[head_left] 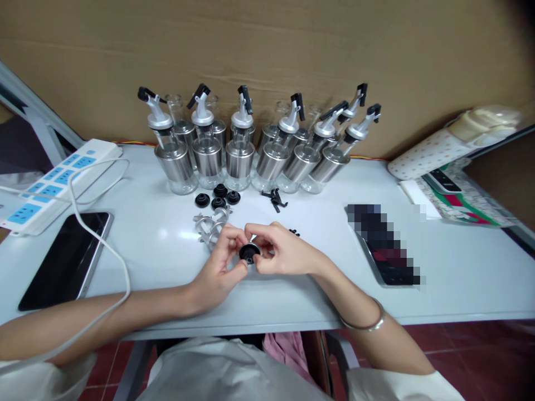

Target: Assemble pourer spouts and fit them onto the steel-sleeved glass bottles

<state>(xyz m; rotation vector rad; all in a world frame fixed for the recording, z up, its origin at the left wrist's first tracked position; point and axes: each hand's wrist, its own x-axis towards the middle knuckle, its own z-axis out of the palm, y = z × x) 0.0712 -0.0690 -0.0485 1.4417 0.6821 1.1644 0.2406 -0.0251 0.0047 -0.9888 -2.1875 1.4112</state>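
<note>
Between my two hands, just above the table's near side, is a round black stopper [249,253] with a pale rim at its top edge. My left hand [223,264] pinches it from the left with thumb and fingers. From the other side, my right hand [278,250] grips the same stopper with curled fingers. Beyond my hands lie several black stoppers [218,196] in a loose cluster. Silver-grey pourer tops [209,225] lie partly behind my left hand. Small black levers [275,199] form a pile further right, and a few tiny black parts [294,231] show past my right hand.
Glass-and-steel bottles [239,167] stand in rows at the back, several with pourers. A power strip [62,184], a white cable [112,250] and a dark tablet [67,259] occupy the left. At right are a phone [382,245] and a spotted flask [434,150].
</note>
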